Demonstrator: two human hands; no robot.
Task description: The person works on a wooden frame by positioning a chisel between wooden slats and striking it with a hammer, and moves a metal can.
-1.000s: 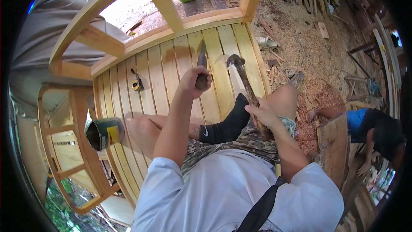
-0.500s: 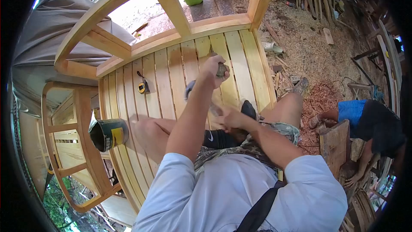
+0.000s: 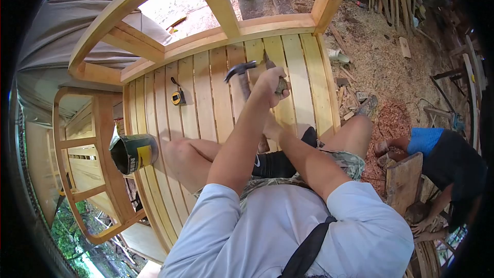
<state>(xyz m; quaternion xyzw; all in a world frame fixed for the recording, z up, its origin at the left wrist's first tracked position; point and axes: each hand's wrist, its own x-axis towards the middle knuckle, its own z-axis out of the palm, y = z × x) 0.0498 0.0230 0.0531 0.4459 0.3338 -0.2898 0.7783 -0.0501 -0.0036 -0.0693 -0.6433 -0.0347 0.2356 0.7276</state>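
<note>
A slatted wooden seat (image 3: 206, 98) spans the view, with a frame rail (image 3: 278, 24) along its far edge. At the seat's left edge is a green can (image 3: 138, 154) with a yellow label. The hammer (image 3: 243, 83) passes behind the left forearm (image 3: 239, 139) — there the right hand (image 3: 271, 127), partly hidden, is wrapped around its handle. The left hand (image 3: 271, 83) makes a fist around the chisel (image 3: 269, 64), whose blade points toward the far edge. A tape measure (image 3: 178, 98) lies nearer the far left corner.
</note>
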